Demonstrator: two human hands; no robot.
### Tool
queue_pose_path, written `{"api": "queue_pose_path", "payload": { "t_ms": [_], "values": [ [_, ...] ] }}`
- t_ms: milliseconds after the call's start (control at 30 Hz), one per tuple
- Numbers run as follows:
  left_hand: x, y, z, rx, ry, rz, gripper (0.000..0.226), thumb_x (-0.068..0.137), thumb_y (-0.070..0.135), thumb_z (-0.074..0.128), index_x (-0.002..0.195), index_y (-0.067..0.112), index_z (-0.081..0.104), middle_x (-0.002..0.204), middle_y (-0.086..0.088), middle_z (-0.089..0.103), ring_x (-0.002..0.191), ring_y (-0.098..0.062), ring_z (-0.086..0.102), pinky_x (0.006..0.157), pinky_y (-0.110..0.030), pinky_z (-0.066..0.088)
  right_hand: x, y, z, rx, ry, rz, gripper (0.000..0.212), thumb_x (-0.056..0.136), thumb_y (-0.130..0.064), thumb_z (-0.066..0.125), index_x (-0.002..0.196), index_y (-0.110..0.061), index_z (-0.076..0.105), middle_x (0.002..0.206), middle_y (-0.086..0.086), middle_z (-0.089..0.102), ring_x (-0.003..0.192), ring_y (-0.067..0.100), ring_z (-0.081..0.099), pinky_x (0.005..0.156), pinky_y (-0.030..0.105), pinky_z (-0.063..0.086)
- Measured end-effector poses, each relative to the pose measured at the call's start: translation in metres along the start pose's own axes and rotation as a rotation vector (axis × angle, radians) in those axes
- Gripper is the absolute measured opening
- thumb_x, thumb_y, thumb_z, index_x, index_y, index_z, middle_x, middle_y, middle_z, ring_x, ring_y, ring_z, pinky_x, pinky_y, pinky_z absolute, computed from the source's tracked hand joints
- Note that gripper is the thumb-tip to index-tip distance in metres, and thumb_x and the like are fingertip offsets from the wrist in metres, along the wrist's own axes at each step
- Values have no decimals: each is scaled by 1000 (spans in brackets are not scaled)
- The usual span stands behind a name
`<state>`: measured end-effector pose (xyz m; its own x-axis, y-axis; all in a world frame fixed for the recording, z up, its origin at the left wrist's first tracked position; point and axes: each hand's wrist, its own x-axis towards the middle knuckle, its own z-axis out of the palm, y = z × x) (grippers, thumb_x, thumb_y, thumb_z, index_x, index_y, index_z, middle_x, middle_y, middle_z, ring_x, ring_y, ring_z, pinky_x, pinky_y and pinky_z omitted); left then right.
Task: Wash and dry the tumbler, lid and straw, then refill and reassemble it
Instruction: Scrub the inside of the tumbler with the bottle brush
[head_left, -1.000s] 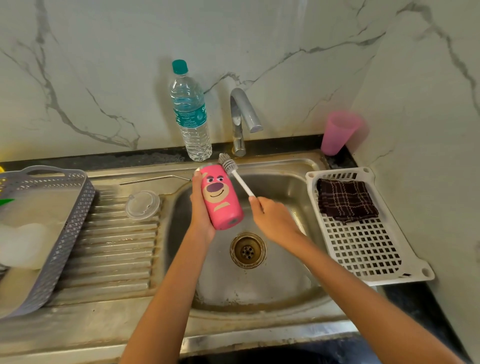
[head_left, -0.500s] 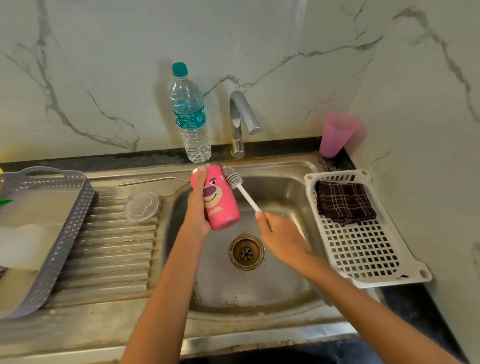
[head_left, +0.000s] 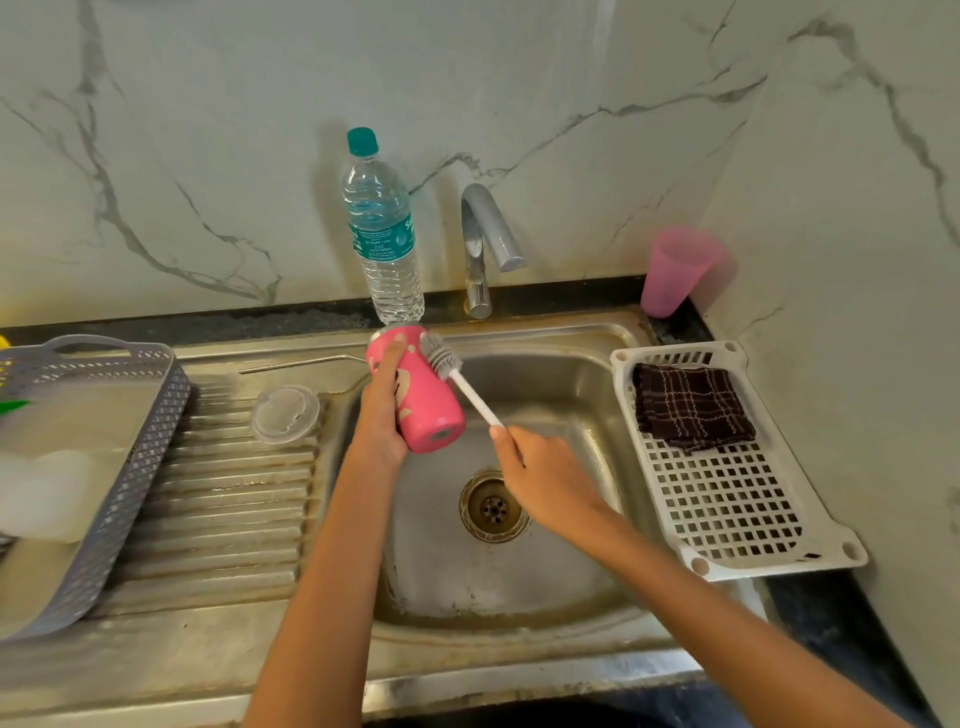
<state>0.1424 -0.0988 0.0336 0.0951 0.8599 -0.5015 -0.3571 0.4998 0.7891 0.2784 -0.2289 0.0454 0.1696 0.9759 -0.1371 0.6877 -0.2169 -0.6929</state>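
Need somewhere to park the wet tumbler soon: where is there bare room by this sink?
The ribbed drainboard in front of the lid, between the grey basket and the basin, is bare. So is the front half of the white rack, before the checked cloth. The back ledge is crowded: bottle, tap, pink cup.

The pink bear-faced tumbler (head_left: 428, 410) tilts over the steel sink's (head_left: 561, 374) back-left corner, mouth toward the back edge, gripped by the left hand (head_left: 382, 410). The clear round plastic lid (head_left: 285, 414) lies flat on the ribbed drainboard (head_left: 223, 493) beside the basin; the thin metal straw (head_left: 296, 362) lies along its back edge.
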Motion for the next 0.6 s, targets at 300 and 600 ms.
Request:
{"api": "queue_pose_path", "payload": {
  "t_ms": [300,600],
  "values": [
    [-9,-14,1,-59,-65,-64,51,83,52,66,121,18,56,93,-7,72,80,-21,72,67,-35,58,21,2,-4,-9,39,47,45,103,-42,28,66,-20,39,57,-1,46,58,18,45,58,32,31],
    [-10,-16,-9,-72,-68,-81,53,81,54,67,119,18,56,98,-9,71,86,-24,71,70,-37,59,15,11,2,-5,3,101,45,103,-43,27,66,-21,40,59,-2,46,63,22,46,57,31,31]
  ]
}}
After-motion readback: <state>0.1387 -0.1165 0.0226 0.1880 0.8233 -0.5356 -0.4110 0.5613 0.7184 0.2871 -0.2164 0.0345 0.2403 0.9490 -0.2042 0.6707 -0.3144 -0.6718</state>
